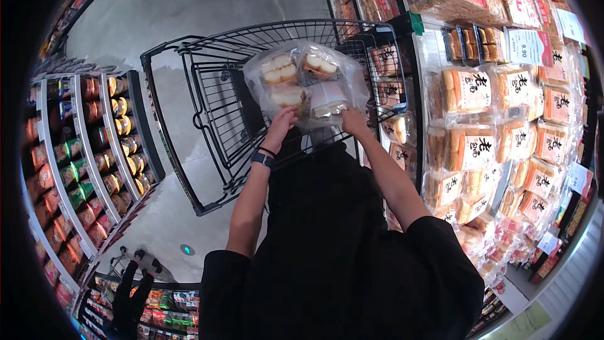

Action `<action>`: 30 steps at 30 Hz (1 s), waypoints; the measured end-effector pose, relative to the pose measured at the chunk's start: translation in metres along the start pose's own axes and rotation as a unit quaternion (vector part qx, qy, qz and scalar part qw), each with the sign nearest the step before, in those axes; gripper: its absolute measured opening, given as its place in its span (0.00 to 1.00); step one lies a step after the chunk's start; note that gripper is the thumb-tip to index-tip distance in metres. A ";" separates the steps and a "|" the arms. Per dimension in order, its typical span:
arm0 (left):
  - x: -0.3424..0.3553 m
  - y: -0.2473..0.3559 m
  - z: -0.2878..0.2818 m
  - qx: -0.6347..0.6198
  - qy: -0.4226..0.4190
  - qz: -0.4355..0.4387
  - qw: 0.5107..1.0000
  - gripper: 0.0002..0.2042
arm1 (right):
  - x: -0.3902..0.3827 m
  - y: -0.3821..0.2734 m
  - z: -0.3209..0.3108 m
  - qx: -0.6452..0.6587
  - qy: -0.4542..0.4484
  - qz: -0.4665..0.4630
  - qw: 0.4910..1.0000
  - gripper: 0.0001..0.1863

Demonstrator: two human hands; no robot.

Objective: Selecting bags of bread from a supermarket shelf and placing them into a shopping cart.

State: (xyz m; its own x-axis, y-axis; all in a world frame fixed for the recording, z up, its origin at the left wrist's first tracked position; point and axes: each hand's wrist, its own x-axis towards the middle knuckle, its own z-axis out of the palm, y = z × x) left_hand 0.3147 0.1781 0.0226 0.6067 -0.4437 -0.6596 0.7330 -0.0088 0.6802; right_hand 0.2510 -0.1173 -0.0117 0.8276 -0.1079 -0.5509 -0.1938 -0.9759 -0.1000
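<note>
A clear plastic bag (299, 47) with several cream-and-brown bread loaves (281, 70) is held over the shopping cart (211, 97). One packed loaf inside it shows a pale pink label. My left hand (281, 127), with a dark band on its wrist, grips the bag's near left side, fingers curled against the plastic. My right hand (354, 121) is closed on the bag's near right edge. The fingertips of that hand are partly hidden. Whether the bag rests on the cart's wire is hidden.
Packed loaves (470, 91) with pale labels fill a display along the right, close to the cart. Shelves of packaged food (88, 170) stand at left across the grey floor (220, 0). Another person (132, 289) stands by a cart at lower left.
</note>
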 end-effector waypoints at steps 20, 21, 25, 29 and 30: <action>0.055 -0.079 0.010 0.352 -0.107 0.011 0.930 0.24 | 0.006 -0.017 -0.008 -0.163 -0.067 -0.055 0.983 0.12; 0.053 -0.081 0.011 0.350 -0.104 0.009 0.931 0.24 | 0.008 -0.018 -0.008 -0.163 -0.069 -0.058 0.982 0.12; 0.044 -0.081 0.018 0.377 -0.123 0.040 0.917 0.22 | 0.014 -0.017 -0.005 -0.212 -0.060 -0.087 0.972 0.11; 0.034 -0.073 0.025 0.377 -0.118 -0.004 0.919 0.21 | 0.016 -0.015 -0.005 -0.228 -0.065 -0.081 0.968 0.11; 0.034 -0.073 0.026 0.375 -0.116 -0.004 0.920 0.21 | 0.017 -0.015 -0.009 -0.229 -0.066 -0.083 0.968 0.11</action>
State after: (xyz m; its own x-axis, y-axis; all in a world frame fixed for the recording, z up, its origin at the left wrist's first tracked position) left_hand 0.2737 0.1409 -0.0409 0.4560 -0.6189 -0.6396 0.2658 -0.5911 0.7615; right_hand 0.2728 -0.1062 -0.0128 0.7471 0.0529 -0.6626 0.2148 -0.9626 0.1653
